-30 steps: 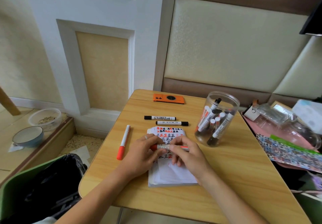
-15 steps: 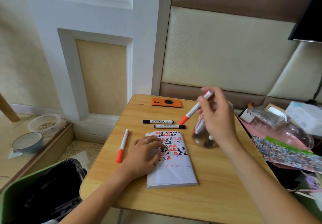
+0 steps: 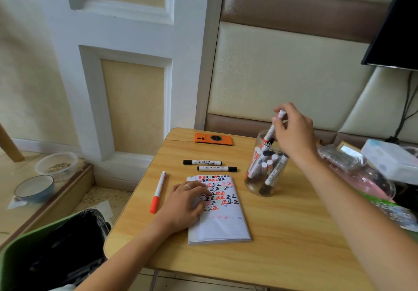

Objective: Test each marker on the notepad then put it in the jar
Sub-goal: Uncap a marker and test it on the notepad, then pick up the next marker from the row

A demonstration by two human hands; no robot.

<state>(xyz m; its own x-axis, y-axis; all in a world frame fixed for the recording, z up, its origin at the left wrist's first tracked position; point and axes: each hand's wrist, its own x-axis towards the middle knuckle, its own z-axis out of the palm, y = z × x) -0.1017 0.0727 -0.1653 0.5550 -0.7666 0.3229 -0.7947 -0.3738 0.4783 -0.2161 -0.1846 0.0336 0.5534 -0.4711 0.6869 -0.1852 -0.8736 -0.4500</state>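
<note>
Your right hand (image 3: 294,135) pinches the red marker (image 3: 272,130), cap down in the jar (image 3: 267,173); your left hand (image 3: 183,204), grip spread, presses the notepad (image 3: 222,225).

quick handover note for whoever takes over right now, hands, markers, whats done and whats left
Right hand: grip shut on the red marker, lowering it cap-down into the jar.
Left hand: flat on the notepad, holding nothing.
Done: several markers in the jar; the page carries red and black marks.
Left: release this one, then test the two black markers and the red pen on the table.
</note>
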